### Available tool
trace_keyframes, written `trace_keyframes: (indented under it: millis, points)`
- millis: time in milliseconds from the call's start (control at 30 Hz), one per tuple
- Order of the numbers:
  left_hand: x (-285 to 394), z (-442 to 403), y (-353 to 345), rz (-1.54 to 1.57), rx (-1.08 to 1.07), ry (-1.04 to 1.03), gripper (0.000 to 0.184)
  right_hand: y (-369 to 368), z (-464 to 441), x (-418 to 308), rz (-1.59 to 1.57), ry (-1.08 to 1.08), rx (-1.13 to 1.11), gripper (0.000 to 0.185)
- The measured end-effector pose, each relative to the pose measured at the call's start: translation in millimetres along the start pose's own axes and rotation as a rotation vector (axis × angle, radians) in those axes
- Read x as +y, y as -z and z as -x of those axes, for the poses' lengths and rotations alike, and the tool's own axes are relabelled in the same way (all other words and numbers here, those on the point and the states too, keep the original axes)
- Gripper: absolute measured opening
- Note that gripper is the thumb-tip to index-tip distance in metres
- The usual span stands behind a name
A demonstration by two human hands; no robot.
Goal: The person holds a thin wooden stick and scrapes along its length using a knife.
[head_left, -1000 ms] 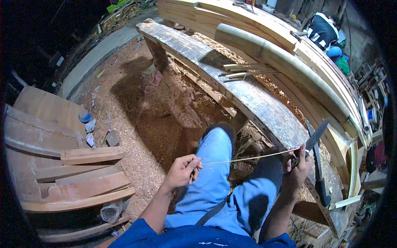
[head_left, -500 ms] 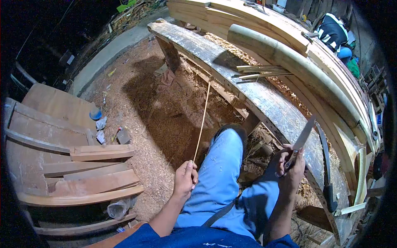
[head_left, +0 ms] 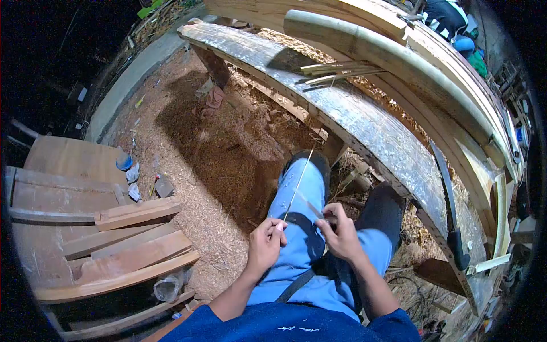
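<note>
My left hand (head_left: 266, 246) is closed round the near end of a thin bamboo strip (head_left: 302, 178), which slants up and away over my left knee. In my right hand (head_left: 340, 235) is a knife, its blade (head_left: 309, 206) pointing left toward the strip, above my jeans. Whether blade and strip touch, I cannot tell. Most of the knife's handle is hidden by my fingers. Several more thin strips (head_left: 337, 72) lie across the worn wooden bench (head_left: 364, 117) ahead of me.
Beyond the bench runs a thick bamboo pole (head_left: 393, 56). A long blade with a black handle (head_left: 457, 251) rests at the bench's right end. At left are stacked wooden boards (head_left: 137, 253) and a blue container (head_left: 123, 162). Another person (head_left: 444, 17) is at the far right.
My right hand has brought the knife left and down from the bench edge to near the strip. The strip's far end has swung right, over my knee. The view has shifted slightly.
</note>
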State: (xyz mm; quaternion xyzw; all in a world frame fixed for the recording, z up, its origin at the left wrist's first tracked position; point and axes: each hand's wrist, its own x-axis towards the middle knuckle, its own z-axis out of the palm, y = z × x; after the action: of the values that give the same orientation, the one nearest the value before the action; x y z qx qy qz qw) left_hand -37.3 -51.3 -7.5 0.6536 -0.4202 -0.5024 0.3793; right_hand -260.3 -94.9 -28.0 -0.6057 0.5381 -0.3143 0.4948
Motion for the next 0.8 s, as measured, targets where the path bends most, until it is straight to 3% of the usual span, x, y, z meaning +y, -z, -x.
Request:
trace_keyframes:
  millis: [133, 200, 400, 800]
  points:
    - [3, 0, -4, -0.018, 0.030, 0.019, 0.014, -11, 7, 1, 0.087, 0.008, -0.053, 0.037]
    - [5, -5, -3, -0.047, 0.013, 0.037, 0.014, -16, 6, 8, 0.141, 0.372, -0.040, 0.039]
    - [0, -14, -1, -0.077, -0.019, 0.097, 0.013, -6, 11, 4, 0.407, 0.349, -0.095, 0.049]
    - [-9, -8, -6, 0.109, -0.020, 0.060, 0.007, -15, 35, -4, 0.520, 0.287, -0.014, 0.052]
